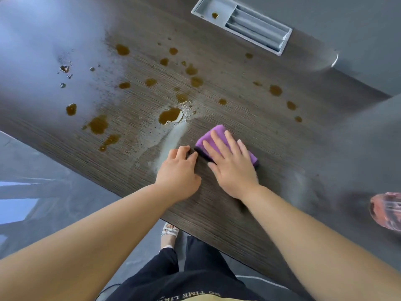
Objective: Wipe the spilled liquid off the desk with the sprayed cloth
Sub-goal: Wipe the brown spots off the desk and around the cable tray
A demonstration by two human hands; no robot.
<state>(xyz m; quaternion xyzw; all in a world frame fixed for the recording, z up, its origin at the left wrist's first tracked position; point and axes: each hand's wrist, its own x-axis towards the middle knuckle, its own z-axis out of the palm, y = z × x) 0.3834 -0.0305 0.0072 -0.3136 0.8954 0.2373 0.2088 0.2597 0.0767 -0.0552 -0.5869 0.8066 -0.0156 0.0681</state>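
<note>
Cloth: purple folded cloth (208, 136) lies flat mid-right on the dark wood-grain desk (217, 203), its long axis running from far left to near right.
Right hand (232, 164): spread flat on the cloth, fingers straight and pressing down.
Left hand (180, 170): fingers curled, pinching the cloth's dark left edge.
Spill: brown liquid puddles (170, 116) scattered far and left of the cloth.

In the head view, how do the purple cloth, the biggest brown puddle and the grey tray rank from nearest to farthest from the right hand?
1. purple cloth, directly under the right hand.
2. biggest brown puddle, ahead to the left.
3. grey tray, far ahead.
</note>
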